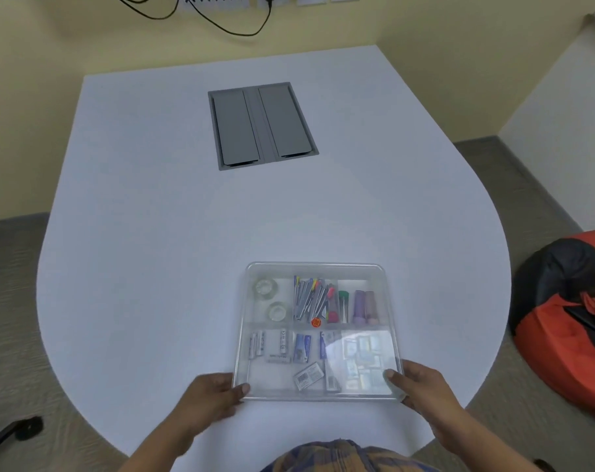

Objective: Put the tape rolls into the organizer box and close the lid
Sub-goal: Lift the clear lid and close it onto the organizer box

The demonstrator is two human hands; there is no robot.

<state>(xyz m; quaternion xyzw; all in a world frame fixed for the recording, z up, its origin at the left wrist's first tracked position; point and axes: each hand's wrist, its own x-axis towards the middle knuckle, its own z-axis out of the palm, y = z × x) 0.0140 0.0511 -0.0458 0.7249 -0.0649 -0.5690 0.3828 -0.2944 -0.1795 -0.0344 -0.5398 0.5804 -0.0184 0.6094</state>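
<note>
A clear plastic organizer box [318, 267] lies on the white table near its front edge, with its translucent lid down over the compartments. Two clear tape rolls [266, 287] [277, 311] show through the lid in the far-left compartment. My left hand [211, 396] holds the box's near-left corner, thumb on top of the lid. My right hand [417, 386] grips the near-right corner, thumb pressed on the lid.
Other compartments hold pens [311, 298], markers, batteries and small packets. A grey cable hatch [262, 126] is set into the table farther back. An orange and black bag [568, 318] lies on the floor to the right. Black cables hang on the far wall.
</note>
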